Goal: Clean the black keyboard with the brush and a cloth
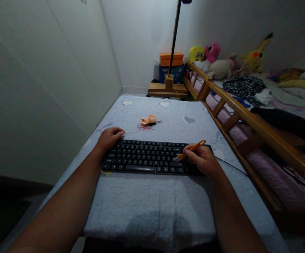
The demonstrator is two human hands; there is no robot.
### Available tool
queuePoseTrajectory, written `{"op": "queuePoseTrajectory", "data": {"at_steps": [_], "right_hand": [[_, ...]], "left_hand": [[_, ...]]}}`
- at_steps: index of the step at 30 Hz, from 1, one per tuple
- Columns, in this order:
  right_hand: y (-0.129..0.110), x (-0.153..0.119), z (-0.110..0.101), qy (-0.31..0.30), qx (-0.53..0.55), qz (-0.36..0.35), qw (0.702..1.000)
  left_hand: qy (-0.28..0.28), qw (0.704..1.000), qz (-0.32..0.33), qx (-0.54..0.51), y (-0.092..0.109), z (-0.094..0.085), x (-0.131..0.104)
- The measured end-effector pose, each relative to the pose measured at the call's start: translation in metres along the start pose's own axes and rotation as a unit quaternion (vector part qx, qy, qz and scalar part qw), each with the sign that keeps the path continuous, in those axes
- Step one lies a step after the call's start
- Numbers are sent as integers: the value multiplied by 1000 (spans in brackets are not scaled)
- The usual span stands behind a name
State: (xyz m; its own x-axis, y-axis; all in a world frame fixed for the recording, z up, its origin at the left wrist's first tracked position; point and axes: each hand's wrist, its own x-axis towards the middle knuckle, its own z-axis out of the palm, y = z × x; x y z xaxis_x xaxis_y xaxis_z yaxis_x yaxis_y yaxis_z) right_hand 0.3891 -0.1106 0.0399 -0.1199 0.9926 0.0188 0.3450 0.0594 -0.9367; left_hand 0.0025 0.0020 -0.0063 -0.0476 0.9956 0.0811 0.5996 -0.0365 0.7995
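A black keyboard (144, 156) lies across the cloth-covered table. My right hand (201, 158) grips a small orange brush (194, 147) over the keyboard's right part, its pale bristles down at the keys near the enter key. At the keyboard's upper left corner rests my left hand (111, 137), its fingers curled together; whether anything is between them is too small to tell. Behind the keyboard sits a crumpled orange cloth (149, 120) with thin metal pieces beside it. Part of the keyboard's right end is hidden under my right hand.
The table (152, 196) has a light blue cloth. A cable runs right from the keyboard. A wooden bed rail (231, 102) borders the right side, with plush toys beyond. White cabinet doors (49, 77) stand left. Behind the table are a wooden stand (156, 90) and an orange box (171, 59).
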Motion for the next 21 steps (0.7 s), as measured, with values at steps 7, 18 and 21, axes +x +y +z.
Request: {"op": "queuePoseTrajectory", "data": {"at_steps": [7,18,21], "right_hand": [[-3,0,1,1,7,-5,1000],[0,0,0,0,1,0,1000],[0,0,0,2,2,-1,1000]], "left_hand": [[6,1000,-8,-5,3,1,-1],[6,1000,-16,-13,0,1,-1],[7,1000,-14,0,3,0,-2]]}}
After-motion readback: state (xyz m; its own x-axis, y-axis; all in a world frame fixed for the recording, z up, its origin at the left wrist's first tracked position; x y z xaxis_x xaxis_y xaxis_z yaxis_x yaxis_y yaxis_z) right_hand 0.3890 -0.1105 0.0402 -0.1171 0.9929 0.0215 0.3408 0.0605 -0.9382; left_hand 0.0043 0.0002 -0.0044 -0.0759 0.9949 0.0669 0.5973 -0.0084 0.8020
